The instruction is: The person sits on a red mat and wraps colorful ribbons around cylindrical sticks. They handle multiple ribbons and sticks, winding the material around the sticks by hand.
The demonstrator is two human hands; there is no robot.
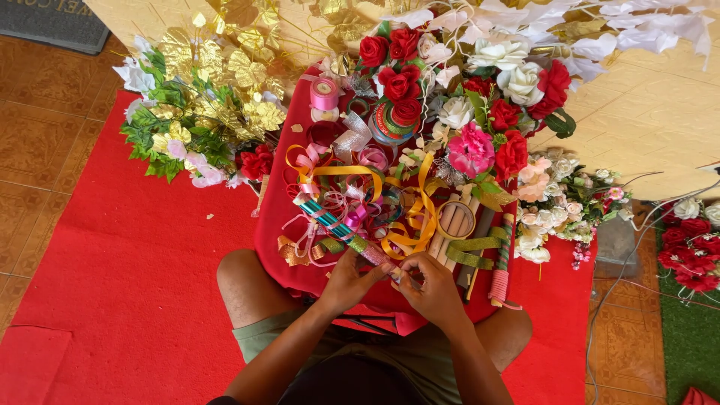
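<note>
My left hand point(349, 283) and my right hand point(429, 287) meet over the near edge of a low table covered in red cloth point(271, 240). Both pinch the near end of a thin stick wrapped in glittery ribbon point(341, 227), which slants away to the upper left. Its colours run green, teal and pink. Loops of orange ribbon point(409, 225) and curled pink ribbon point(352, 214) lie just beyond my fingers.
Artificial red, white and pink flowers point(480, 112) crowd the table's far side, with ribbon spools point(324, 96) among them. Gold and green leaves point(202, 105) lie at left. A red mat point(120, 262) covers the tiled floor. More flowers point(694, 240) rest at right.
</note>
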